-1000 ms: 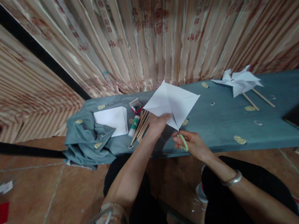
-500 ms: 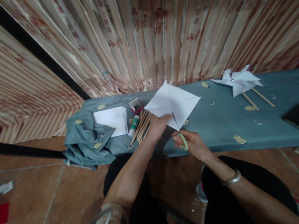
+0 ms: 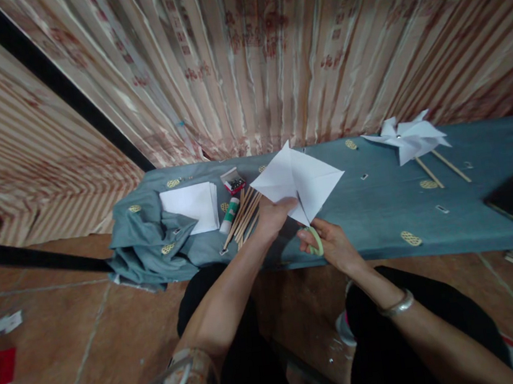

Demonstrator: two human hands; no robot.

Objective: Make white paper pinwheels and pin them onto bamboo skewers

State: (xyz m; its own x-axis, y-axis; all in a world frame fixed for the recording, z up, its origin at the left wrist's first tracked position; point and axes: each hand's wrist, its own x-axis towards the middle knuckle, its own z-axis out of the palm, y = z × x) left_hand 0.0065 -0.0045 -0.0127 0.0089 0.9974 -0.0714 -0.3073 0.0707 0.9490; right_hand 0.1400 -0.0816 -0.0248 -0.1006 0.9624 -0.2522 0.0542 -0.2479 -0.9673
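White paper, a creased square, sits at the centre of the frame, held above the worktop (image 3: 371,215) with one corner pointing down towards you; call it the square sheet (image 3: 317,175). Your left hand (image 3: 274,216) has its fingers grasping the sheet near its lower left edge, thumb on top. Your right hand (image 3: 332,242) has its fingers wrapped around the green handle of the scissors (image 3: 316,242), whose blades lie at the bottom corner, along a line towards the middle.

By the look of it, you are partway through cutting there. You show no clear slits at the left and right corners; whether the line from the top corner is crease or cut, I cannot tell. Your sheet is flat, with no stick or pin on it.

At the upper right of the frame lie white pinwheels (image 3: 413,140), already assembled, two sticks showing. Left of centre, a paper stack (image 3: 190,207), loose wooden sticks (image 3: 244,221), a glue stick (image 3: 230,215) and an open small box (image 3: 233,182) lie apart from your sheet.
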